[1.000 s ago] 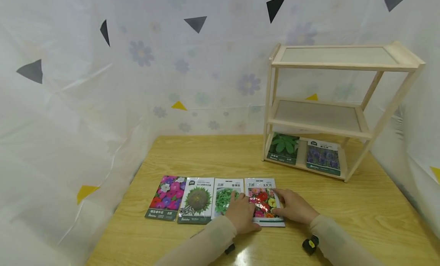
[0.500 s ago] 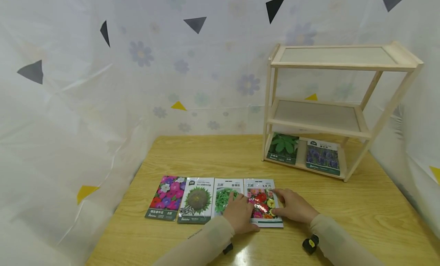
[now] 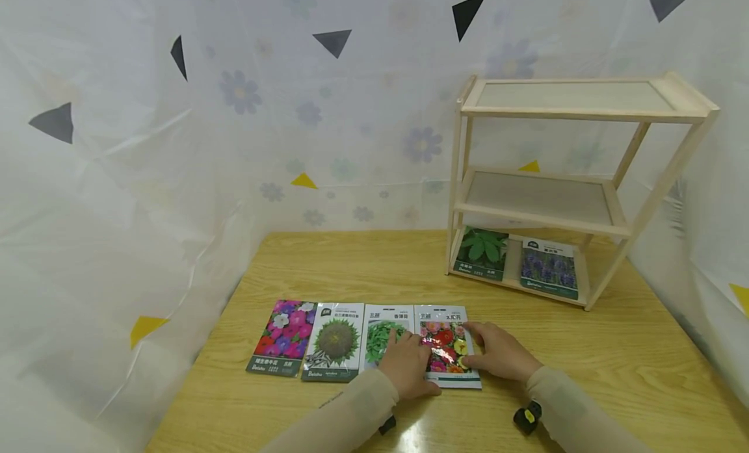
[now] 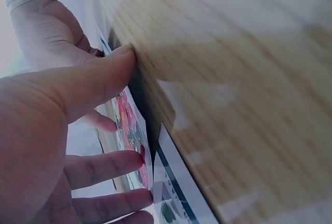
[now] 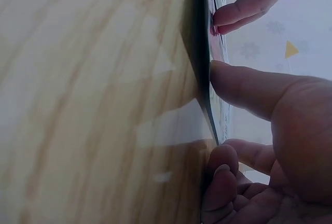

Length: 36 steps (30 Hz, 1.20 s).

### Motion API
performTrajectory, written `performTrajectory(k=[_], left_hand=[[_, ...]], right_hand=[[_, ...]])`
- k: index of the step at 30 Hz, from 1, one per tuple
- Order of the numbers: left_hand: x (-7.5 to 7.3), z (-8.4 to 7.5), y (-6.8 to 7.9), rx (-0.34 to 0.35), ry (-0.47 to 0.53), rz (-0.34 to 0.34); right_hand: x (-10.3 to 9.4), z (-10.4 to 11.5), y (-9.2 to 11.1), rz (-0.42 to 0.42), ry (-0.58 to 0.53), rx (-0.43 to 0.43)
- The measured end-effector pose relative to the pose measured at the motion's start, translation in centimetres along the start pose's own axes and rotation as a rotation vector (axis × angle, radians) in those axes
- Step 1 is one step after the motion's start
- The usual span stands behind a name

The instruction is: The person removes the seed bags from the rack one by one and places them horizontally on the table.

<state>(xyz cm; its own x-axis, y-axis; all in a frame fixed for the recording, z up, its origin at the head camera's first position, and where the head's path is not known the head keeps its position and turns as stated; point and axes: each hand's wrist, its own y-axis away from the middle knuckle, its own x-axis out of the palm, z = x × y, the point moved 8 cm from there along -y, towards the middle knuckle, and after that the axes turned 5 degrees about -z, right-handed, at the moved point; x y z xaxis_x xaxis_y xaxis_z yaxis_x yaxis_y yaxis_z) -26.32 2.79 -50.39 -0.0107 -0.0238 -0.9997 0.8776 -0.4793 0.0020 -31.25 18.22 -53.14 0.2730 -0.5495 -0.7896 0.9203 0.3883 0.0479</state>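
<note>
Four flat seed packets lie in a row on the wooden table. At the right end is a packet with red and yellow flowers (image 3: 446,336); beside it is a green-leaf packet (image 3: 379,336). My left hand (image 3: 408,365) spreads over the seam between these two, fingertips touching their surfaces, thumb near the flower packet's lower edge. Along that packet's right side sits my right hand (image 3: 502,352), its thumb and forefinger apart and touching the edge. The right wrist view shows the right thumb (image 5: 249,86) at the packet's rim. Further left lie a sunflower packet (image 3: 335,342) and a pink-purple flower packet (image 3: 285,333).
A three-tier wooden rack (image 3: 550,229) stands at the back right. On its bottom shelf lean a green-leaf packet (image 3: 482,251) and a purple-flower packet (image 3: 549,268). A patterned white sheet (image 3: 363,147) hangs behind the wooden table (image 3: 351,264).
The red and yellow flower packet has slid slightly left, closer against the green-leaf packet. Both hands stay at it, the left having shifted a little left.
</note>
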Motion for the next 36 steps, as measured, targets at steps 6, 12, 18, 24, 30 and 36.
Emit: performTrajectory(k=[6,12,18,24,30,36], left_hand=[[-0.26,-0.06,0.18,0.000,0.009,0.004],[-0.37,-0.07,0.25,0.000,0.001,-0.006],[-0.25,-0.05,0.18,0.009,-0.007,-0.021],[-0.48,-0.07,0.19,0.013,0.000,-0.035],[-0.49,-0.06,0.23,0.019,-0.007,-0.034],[-0.56,-0.17,0.35,0.017,-0.002,-0.029]], right_hand=[[0.01,0.09,0.07,0.000,-0.017,-0.004],[-0.09,0.13,0.18,-0.019,-0.034,-0.016],[-0.07,-0.01,0.17,-0.024,-0.029,-0.015],[-0.09,-0.01,0.14,-0.024,-0.033,-0.016],[-0.11,0.02,0.15,-0.023,-0.036,-0.033],[0.02,-0.02,0.18,-0.029,-0.031,-0.044]])
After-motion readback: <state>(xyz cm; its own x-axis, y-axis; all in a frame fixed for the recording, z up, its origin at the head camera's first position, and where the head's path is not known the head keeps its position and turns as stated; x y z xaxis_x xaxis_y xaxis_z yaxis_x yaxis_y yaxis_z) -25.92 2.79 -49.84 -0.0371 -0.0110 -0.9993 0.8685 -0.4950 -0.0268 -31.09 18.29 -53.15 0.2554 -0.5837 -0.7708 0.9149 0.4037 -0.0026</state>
